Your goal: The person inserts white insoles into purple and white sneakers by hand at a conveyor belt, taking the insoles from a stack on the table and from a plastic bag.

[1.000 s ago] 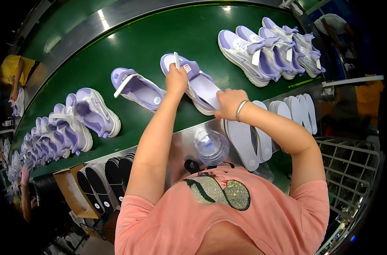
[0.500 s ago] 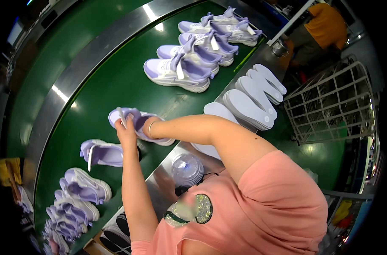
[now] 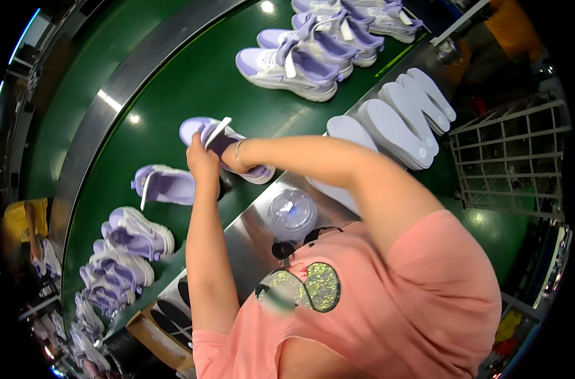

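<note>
A lilac and white sneaker [image 3: 194,128] lies on the green belt in front of me, toe to the far left and heel near the metal edge. Beside the opening, my left hand [image 3: 202,159] is closed on the sneaker's upper. Its white tongue tab [image 3: 219,132] stands up, tilted toward the right. My right hand [image 3: 234,156] reaches into the shoe from the heel side, and its fingers are hidden inside. Just left of my left forearm sits another lilac sneaker [image 3: 167,186], its tongue pulled outward.
Several sneakers [image 3: 287,69] stand at the far right of the belt [image 3: 180,95], more [image 3: 132,234] at the near left. White insoles [image 3: 398,129] lie in stacks on the metal ledge, near a clear round plastic container [image 3: 292,215]. A wire cart [image 3: 508,158] stands right; a person in orange [image 3: 515,28] is beyond.
My left hand has shifted from the tongue to the side of the sneaker's opening. The white tab now leans right. The whole view has shifted, with the scene sitting higher and farther right.
</note>
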